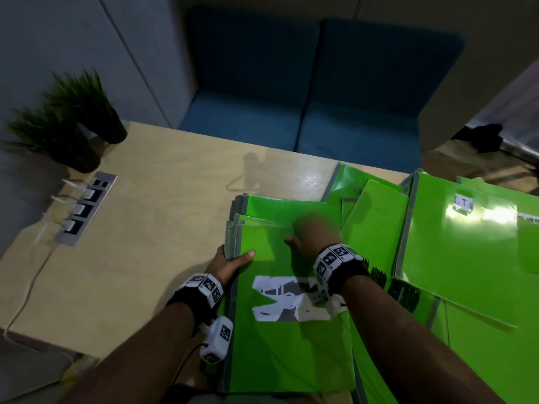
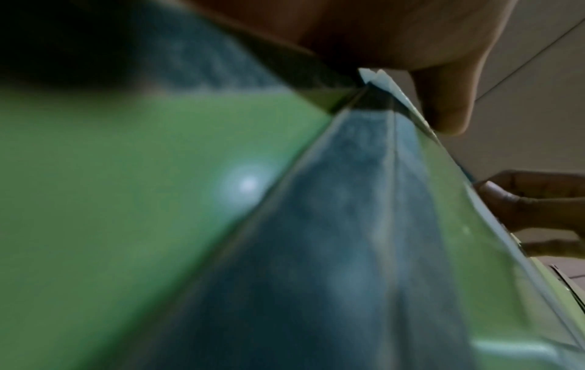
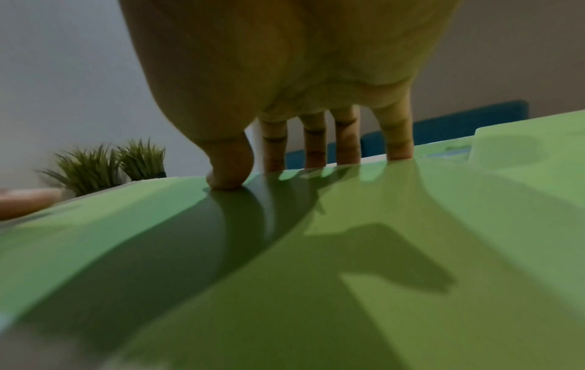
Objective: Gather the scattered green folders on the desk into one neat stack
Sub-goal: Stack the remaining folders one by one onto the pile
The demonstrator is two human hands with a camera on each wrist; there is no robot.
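Note:
A stack of green folders [image 1: 280, 330] with grey spines lies on the wooden desk [image 1: 140, 243] in front of me. My left hand [image 1: 234, 258] grips the stack's left edge, thumb on top of the top folder and fingers at the side. In the left wrist view the thumb [image 2: 449, 110] lies over the folder edge [image 2: 373, 200]. My right hand [image 1: 312, 228] rests flat on the top folder, and in the right wrist view its straight fingers [image 3: 315, 147] press on the green cover [image 3: 316, 250]. More green folders [image 1: 455, 249] lie overlapping and askew to the right.
Two potted grass plants [image 1: 73, 121] stand at the desk's far left corner. A socket panel [image 1: 84, 208] with white plugs and a cable sits in the desk below them. A blue sofa [image 1: 306, 97] is behind the desk.

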